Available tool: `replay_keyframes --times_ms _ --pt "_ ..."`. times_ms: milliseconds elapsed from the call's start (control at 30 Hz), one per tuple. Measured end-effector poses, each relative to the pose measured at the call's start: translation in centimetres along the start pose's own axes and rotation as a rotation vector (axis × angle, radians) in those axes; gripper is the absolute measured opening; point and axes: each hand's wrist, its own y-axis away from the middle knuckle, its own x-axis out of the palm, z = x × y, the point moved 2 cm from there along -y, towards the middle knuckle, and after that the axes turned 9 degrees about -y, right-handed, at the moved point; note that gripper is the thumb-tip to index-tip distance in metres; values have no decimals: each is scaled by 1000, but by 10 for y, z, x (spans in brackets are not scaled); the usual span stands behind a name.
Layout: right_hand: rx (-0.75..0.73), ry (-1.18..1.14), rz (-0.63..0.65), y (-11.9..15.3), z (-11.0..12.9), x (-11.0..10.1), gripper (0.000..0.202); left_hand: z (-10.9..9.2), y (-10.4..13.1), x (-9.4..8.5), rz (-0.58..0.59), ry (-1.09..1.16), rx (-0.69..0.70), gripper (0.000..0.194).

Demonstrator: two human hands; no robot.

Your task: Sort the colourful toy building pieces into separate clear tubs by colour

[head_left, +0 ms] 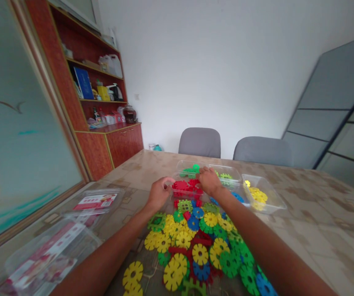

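Observation:
My left hand [160,192] is at the left end of a clear plastic container [189,194] of red pieces, its curved thumb and forefinger apart near the rim. My right hand [208,181] reaches over that container's right side, fingers bent down beside the red notched pieces [181,186]. What its fingertips hold, if anything, is hidden. Below both hands spreads a mixed pile of plastic building pieces: yellow notched discs [200,254], green discs [230,263], blue discs [201,270] and a light green square window piece [185,206].
Behind the red pieces, clear containers hold green pieces [189,172] and light green ones [225,176]. To the right stands a container [275,197] of yellow discs. Clear labelled lids [50,259] lie at left. Two grey chairs [199,142] stand beyond the table [312,222].

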Motion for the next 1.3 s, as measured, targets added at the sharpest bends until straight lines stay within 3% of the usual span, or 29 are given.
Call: replay_keyframes --times_ms 200,333,567,667,767,967,1067,1167,1300 --pt "116 -138 -41 1 6 -4 28 -2 2 -2 -11 -1 6 23" --pt "100 -303 -98 19 3 -12 16 1 0 -4 -10 -3 12 24" --pt "0 -563 -164 113 -16 -27 28 -2 0 -9 -35 -14 42 27" --pt "37 -676 -193 155 -29 -31 27 -15 1 -9 -5 -34 118 28" --pt "57 -700 -182 180 -38 -37 26 -36 -2 1 88 -69 248 27" --pt "49 -709 -158 185 -37 -49 27 -69 -27 40 341 -151 415 10" --pt "36 -725 -124 186 -38 -51 27 -72 -37 52 456 -187 441 19" --pt "39 -736 -113 190 -42 -50 26 -68 -40 53 525 -203 464 20" --pt "42 -729 -127 193 -48 -51 25 -65 -36 37 475 -186 460 18"
